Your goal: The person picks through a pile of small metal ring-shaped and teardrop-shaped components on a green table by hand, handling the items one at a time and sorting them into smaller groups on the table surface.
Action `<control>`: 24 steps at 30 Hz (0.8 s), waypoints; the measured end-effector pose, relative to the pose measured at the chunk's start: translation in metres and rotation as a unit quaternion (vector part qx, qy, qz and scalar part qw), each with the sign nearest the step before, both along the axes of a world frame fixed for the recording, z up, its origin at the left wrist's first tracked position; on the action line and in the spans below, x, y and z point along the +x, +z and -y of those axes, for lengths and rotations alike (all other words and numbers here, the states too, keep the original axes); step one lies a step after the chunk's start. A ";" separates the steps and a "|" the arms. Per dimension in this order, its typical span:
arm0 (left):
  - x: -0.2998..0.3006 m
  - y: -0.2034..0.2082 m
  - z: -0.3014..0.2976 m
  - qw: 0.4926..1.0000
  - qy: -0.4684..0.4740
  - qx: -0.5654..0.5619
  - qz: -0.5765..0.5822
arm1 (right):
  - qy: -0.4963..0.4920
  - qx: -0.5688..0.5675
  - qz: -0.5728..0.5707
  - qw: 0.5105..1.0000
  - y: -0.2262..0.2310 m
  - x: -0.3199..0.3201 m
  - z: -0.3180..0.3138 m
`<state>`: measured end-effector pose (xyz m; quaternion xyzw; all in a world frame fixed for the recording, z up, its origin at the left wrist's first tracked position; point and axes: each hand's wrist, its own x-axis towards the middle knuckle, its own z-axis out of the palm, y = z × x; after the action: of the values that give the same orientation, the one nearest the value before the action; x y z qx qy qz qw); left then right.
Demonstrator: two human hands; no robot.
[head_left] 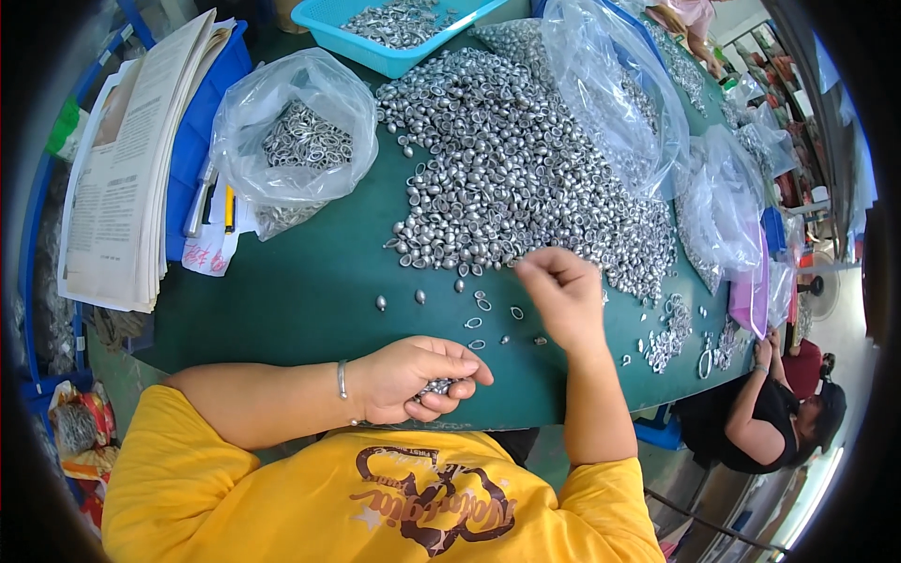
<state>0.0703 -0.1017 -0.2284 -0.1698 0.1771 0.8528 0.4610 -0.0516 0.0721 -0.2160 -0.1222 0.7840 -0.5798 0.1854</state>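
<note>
My left hand [413, 375] is closed around a small clutch of silvery metal pieces [434, 387], palm turned up near the table's front edge; a bangle circles that wrist. At the near edge of a broad heap of small oval metal shells [507, 178], my right hand [566, 296] hovers or rests with its fingers curled and pinched. What those fingers hold, if anything, I cannot make out. Between the hands lie a few thin oval rings [475, 323] and loose domed pieces [419, 296] on the green tabletop [282, 300].
A clear bag of rings [310, 136] stands at the left by a blue bin [192, 141] and papers [131, 159]. Behind is a blue basket [394, 61]. Plastic bags [615, 103] and a small ring pile [668, 338] are to the right, near a seated person [765, 432].
</note>
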 end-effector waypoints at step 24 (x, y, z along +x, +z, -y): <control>0.000 0.002 0.000 1.000 -0.002 -0.004 -0.007 | 0.085 0.025 -0.088 0.992 0.005 0.013 0.003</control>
<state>0.0701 -0.1021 -0.2265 -0.1652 0.1836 0.8526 0.4606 -0.0386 0.0687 -0.2115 -0.2338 0.7985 -0.5290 0.1672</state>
